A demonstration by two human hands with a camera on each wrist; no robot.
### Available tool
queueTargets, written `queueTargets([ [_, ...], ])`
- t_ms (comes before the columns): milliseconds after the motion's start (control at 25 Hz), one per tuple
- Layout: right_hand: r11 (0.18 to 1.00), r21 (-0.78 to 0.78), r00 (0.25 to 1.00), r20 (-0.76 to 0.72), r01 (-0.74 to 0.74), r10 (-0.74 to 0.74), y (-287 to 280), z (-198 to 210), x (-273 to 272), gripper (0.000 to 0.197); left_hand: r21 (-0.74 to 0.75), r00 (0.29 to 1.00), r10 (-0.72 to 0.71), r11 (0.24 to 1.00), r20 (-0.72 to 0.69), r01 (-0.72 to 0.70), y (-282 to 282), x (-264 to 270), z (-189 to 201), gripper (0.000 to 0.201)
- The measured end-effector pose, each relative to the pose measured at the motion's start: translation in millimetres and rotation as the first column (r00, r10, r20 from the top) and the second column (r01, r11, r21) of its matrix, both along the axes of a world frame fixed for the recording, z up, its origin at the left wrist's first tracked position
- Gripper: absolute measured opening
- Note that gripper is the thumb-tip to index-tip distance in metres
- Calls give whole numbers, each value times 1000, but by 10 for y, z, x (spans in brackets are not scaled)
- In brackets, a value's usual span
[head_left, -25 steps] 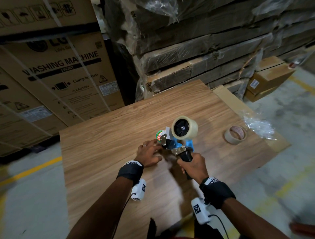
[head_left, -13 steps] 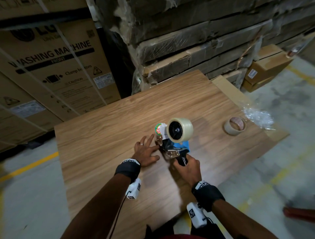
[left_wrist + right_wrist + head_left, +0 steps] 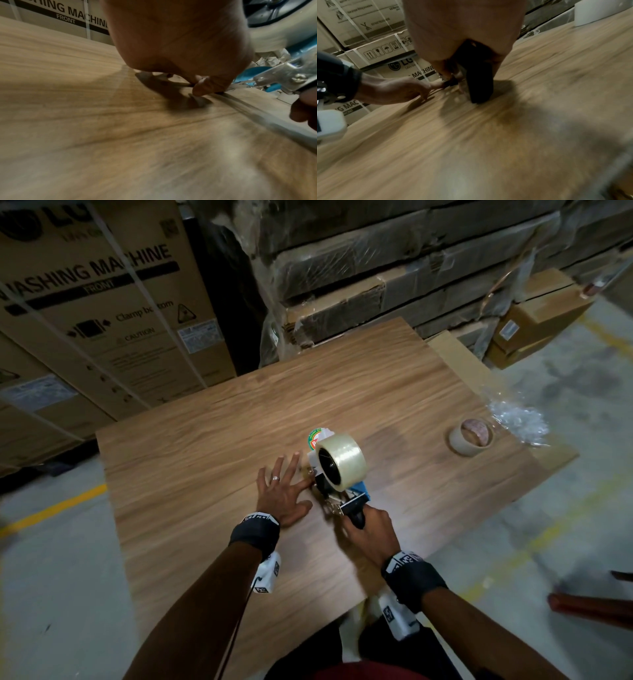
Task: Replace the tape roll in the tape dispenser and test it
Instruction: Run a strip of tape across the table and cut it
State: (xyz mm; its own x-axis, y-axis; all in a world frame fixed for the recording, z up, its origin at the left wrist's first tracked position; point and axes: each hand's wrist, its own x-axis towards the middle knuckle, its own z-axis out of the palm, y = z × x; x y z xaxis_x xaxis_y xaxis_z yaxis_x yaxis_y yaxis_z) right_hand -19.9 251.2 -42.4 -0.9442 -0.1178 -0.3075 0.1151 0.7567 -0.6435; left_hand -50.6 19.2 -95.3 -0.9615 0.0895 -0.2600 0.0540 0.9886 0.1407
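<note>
two rolls are showing on the table [image 3: 212,460]: the full clear tape roll [image 3: 342,462] is sitting on the hub of the tape dispenser [image 3: 337,481], and a nearly spent roll [image 3: 472,437] is lying well apart toward the right edge, beside crumpled plastic wrap [image 3: 517,421]. so we are judging the swap itself done and the testing part under way.

our right hand [image 3: 368,534] is wrapping its grip around the black handle [image 3: 479,83], holding the dispenser with its front end down against the wood. our left hand [image 3: 282,496] is lying flat just beside the dispenser's nose, fingers spread and straight, holding nothing; in the left wrist view one fingertip is pressing down at the mouth. whether a tape end is lying under that fingertip we cannot tell, since the film is clear and the views are blurring.

what we are reading as left: drawing a strip along the table, cutting it on the blade, and checking that it is feeding cleanly.

washing machine cartons [image 3: 102,313] are standing behind.
</note>
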Motion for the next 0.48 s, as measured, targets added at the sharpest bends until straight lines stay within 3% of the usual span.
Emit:
queueTargets([
  [200, 995, 99, 997, 69, -25, 18, -44, -13, -46, 31, -19, 998, 22, 1000, -67, -24, 36, 29, -9, 68],
  [480, 990, 131, 999, 13, -43, 42, -15, -45, 79, 34, -28, 991, 21, 999, -131, -25, 62, 46, -84, 68],
])
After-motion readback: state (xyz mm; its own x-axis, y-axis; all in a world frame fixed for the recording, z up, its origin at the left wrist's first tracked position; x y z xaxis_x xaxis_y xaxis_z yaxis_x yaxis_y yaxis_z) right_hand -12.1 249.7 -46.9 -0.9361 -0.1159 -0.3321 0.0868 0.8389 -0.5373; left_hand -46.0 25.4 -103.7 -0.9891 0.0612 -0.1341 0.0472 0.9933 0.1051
